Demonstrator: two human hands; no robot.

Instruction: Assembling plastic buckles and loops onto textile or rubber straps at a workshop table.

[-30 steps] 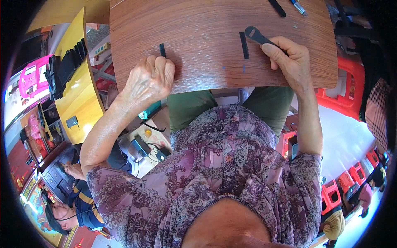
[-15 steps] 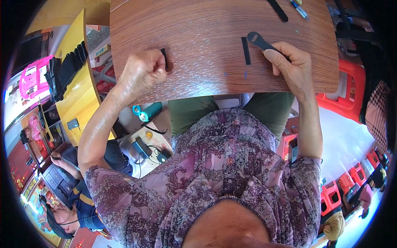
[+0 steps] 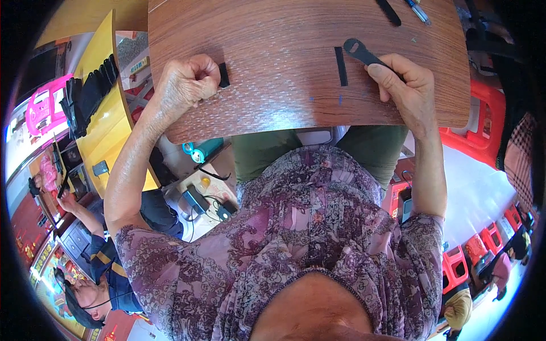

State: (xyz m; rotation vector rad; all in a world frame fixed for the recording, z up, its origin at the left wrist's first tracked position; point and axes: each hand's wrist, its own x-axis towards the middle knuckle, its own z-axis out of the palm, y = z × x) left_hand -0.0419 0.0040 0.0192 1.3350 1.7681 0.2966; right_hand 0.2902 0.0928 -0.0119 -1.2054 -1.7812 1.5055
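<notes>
My left hand (image 3: 185,85) was curled into a fist, pinching a small black rubbery strip (image 3: 223,74) near the near-left edge of the wood-grain counter (image 3: 284,34). Right hand (image 3: 404,88) pinned a flat black ring-ended strap (image 3: 364,54). Looked light and bendy, best grabbed by its end.

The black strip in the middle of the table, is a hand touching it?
No, the thin black strip lies alone on the wooden table, with the right hand beside it on a black flat tool.
</notes>
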